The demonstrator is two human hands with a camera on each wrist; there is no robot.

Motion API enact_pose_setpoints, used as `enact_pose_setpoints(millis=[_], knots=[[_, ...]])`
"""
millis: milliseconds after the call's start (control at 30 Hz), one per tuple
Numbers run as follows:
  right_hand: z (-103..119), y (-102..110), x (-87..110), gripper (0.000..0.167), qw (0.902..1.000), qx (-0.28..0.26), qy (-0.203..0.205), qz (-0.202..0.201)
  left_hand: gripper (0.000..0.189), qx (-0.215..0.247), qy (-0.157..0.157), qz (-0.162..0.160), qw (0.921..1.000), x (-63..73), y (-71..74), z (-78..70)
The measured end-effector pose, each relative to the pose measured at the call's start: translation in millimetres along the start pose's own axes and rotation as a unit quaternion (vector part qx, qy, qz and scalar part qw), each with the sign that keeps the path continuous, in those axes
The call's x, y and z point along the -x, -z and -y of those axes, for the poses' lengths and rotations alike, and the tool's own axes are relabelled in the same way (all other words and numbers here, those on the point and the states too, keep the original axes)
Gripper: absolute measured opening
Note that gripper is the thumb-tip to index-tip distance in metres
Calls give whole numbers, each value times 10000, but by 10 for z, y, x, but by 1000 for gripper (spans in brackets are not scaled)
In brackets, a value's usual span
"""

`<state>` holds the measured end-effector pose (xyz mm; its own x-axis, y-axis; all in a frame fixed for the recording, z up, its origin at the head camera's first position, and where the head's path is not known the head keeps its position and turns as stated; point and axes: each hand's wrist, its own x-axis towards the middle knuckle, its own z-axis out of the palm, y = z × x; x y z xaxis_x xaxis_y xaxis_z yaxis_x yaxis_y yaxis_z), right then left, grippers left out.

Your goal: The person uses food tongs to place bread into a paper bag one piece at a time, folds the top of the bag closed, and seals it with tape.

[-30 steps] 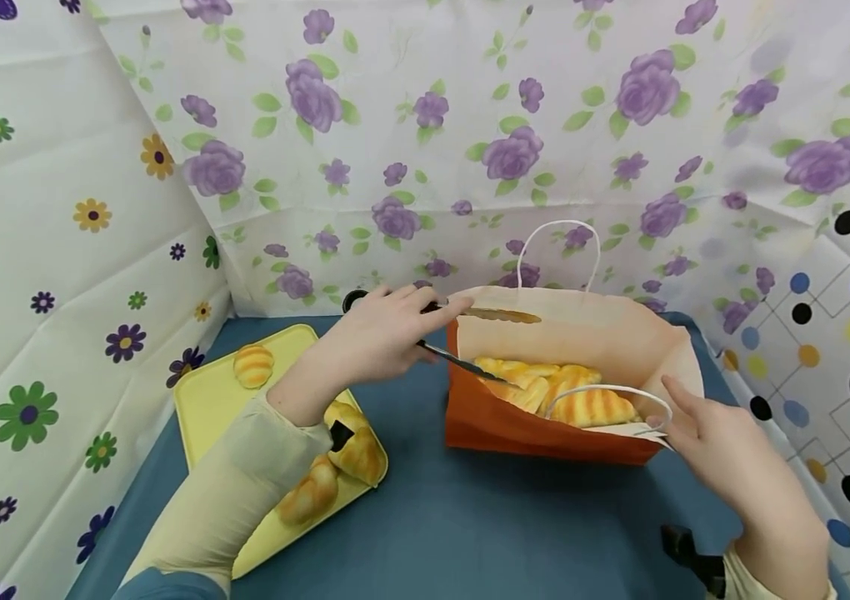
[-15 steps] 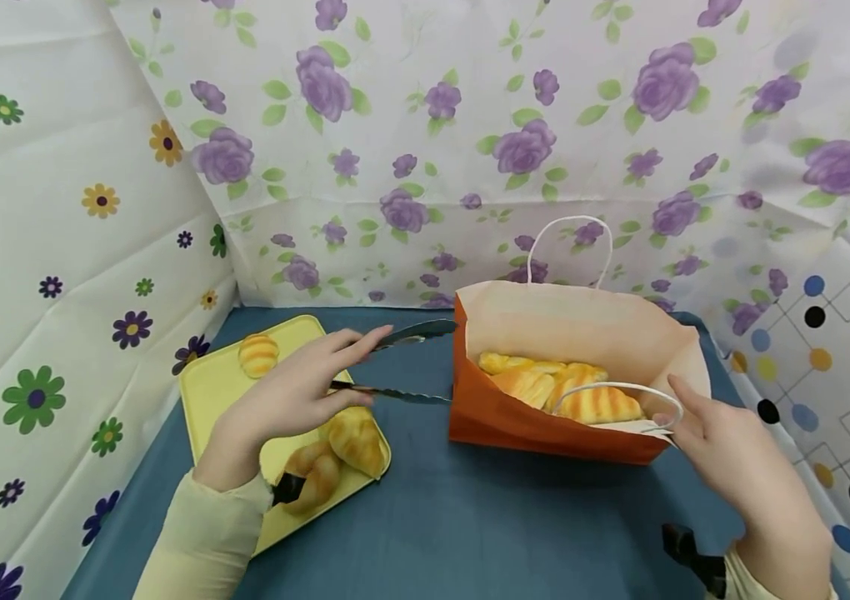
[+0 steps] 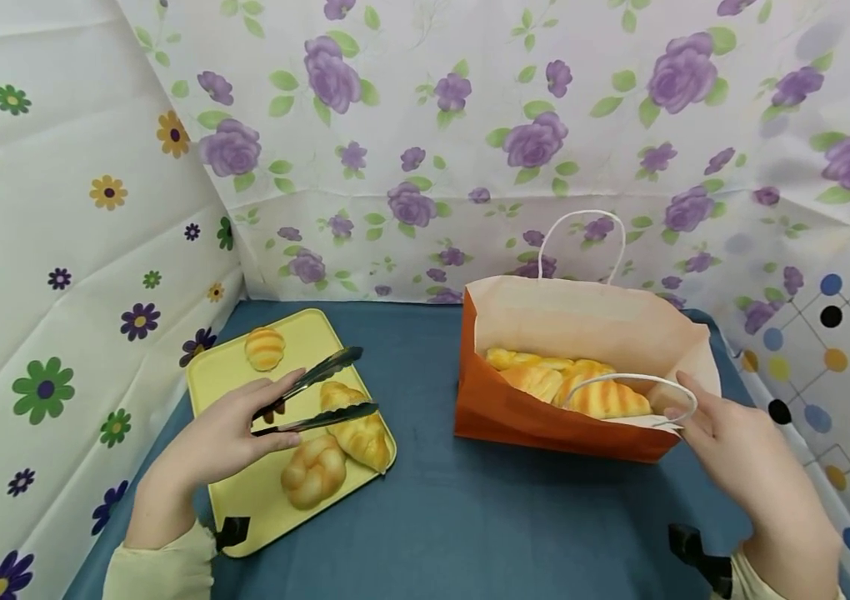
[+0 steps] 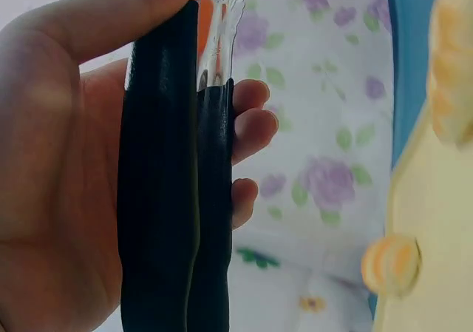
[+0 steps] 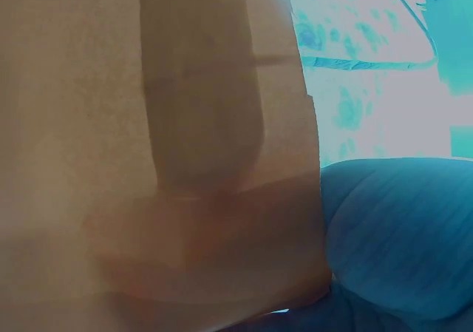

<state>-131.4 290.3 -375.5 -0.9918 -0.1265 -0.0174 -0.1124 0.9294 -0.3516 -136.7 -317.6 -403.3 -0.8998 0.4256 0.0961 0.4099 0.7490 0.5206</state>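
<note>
My left hand [image 3: 222, 433] holds a pair of metal tongs [image 3: 327, 367] over the yellow tray [image 3: 260, 496]. The tongs' arms are spread with nothing between them. In the left wrist view, the black handles [image 4: 159, 169] run between thumb and fingers. On the tray lie a small striped bun [image 3: 265, 348], a long bread [image 3: 365, 442] partly behind the tongs, and a knotted roll [image 3: 314, 472]. My right hand [image 3: 751, 467] grips the right edge of an orange paper bag [image 3: 530, 421]. Several golden breads [image 3: 605, 393] lie inside the bag. Its paper wall fills most of the right wrist view.
White handles [image 3: 582, 212] rise from the bag's back and front edges. A blue cloth [image 3: 425, 508] covers the table between tray and bag. Flowered sheets [image 3: 410, 133] hang behind and at the left; a dotted sheet [image 3: 845, 400] hangs at the right.
My left hand has drawn the tongs out of the bag and carried them left, over the tray. The right hand keeps its grip on the bag's edge.
</note>
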Motion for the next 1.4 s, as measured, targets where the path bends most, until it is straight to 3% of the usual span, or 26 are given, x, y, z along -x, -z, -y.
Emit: enact_pose_setpoints(millis=[100, 233, 400, 467, 633, 967, 1167, 1400], knots=[[-5, -7, 18, 70, 10000, -44, -21, 19, 79, -99, 279, -138, 9995, 99, 1, 72], [-7, -12, 28, 70, 9999, -98, -57, 26, 84, -453, 910, -639, 9928, 189, -14, 166], [-14, -18, 23, 71, 9999, -84, -61, -30, 91, -538, 1962, -1512, 9673, 249, -69, 261], [-17, -25, 28, 70, 10000, -70, -56, -36, 94, -517, 2270, -1678, 9579, 267, -88, 285], [-22, -42, 53, 67, 9999, -47, 40, -114, 105, -590, 2823, -1417, 9470, 243, -109, 365], [0, -53, 52, 66, 9998, -33, 91, -171, 114, -474, 3466, -725, 9340, 60, -209, 666], [-7, -72, 50, 65, 9995, -56, 150, -289, 109, -571, 3683, -596, 9261, -48, -298, 818], [-1, -77, 53, 61, 9992, -31, 174, -368, 103, -635, 3681, -630, 9255, -153, -345, 927]])
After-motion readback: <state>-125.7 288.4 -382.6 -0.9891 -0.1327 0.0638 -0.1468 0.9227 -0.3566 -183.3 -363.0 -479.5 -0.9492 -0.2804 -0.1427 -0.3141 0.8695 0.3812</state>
